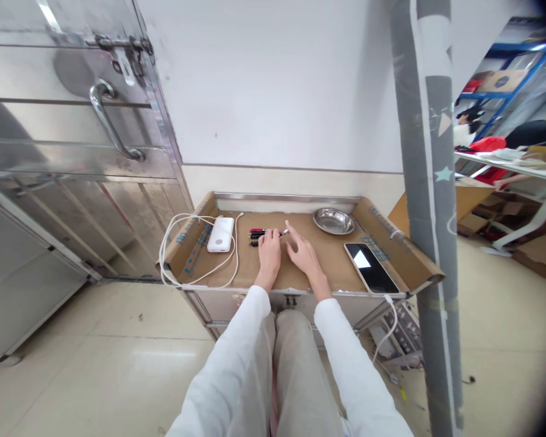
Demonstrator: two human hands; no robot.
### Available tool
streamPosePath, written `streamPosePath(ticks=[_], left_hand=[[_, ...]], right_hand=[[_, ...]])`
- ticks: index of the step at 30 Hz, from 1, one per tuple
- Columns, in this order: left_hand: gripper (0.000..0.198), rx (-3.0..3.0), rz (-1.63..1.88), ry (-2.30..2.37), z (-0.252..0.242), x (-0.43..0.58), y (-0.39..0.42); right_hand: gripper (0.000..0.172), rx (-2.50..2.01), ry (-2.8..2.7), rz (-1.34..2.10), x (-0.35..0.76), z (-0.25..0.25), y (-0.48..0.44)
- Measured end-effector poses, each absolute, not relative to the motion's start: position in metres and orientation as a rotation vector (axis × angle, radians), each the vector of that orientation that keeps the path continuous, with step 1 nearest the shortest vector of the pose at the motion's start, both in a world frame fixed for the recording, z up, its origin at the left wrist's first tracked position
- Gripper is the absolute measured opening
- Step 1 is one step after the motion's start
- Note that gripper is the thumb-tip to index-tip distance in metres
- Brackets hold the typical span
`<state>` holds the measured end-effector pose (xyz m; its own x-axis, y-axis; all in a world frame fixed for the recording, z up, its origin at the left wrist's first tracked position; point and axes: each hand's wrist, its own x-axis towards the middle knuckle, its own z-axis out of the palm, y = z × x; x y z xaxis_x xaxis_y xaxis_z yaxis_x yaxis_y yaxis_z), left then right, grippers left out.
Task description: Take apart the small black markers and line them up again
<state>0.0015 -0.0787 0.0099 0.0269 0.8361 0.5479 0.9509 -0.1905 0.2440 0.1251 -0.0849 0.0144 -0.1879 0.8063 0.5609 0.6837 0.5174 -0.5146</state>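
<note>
A small group of pens lies on the brown cardboard surface (250, 267), with a red pen (256, 230) at the back and a black pen (253, 244) at the front. My left hand (269, 254) rests over their right ends, its fingers bent and close together. From under these fingers a pen's silvery end (284, 232) sticks out to the right; the fingers hide the rest of it. Just beside that end is my right hand (304, 255), index finger stretched out and thumb apart, with nothing visible in its grip.
A white power bank (221, 235) with a looped white cable (237, 249) lies to the left. Toward the right are a round metal dish (333, 221) and a cabled phone (372, 267). A wrapped grey pole (430, 182) stands beside the cabinet; people work at a far table (509, 164).
</note>
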Motion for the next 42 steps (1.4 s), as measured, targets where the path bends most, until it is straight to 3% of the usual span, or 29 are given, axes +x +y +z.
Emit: streamPosePath(ticks=[3, 8, 16, 31, 42], left_hand=[[0.026, -1.939, -0.899, -2.014, 0.012, 0.001, -0.083], [0.027, -1.803, -0.762, -2.166, 0.014, 0.004, -0.094], [0.029, -1.831, -0.718, -2.188, 0.009, 0.004, -0.102], [0.03, -1.889, -0.774, -2.106, 0.002, 0.007, -0.079], [0.018, -2.314, -0.782, -1.756, 0.007, 0.007, -0.062]], right_hand=[[0.07, -1.143, -1.977, 0.266, 0.123, 0.015, -0.085], [0.074, -1.255, -1.894, 0.269, 0.127, 0.004, -0.077], [0.067, -1.44, -1.855, 0.17, 0.13, -0.015, -0.066], [0.037, -1.535, -1.924, 0.082, 0.13, -0.014, -0.068], [0.036, -1.521, -1.922, 0.089, 0.131, -0.014, -0.068]])
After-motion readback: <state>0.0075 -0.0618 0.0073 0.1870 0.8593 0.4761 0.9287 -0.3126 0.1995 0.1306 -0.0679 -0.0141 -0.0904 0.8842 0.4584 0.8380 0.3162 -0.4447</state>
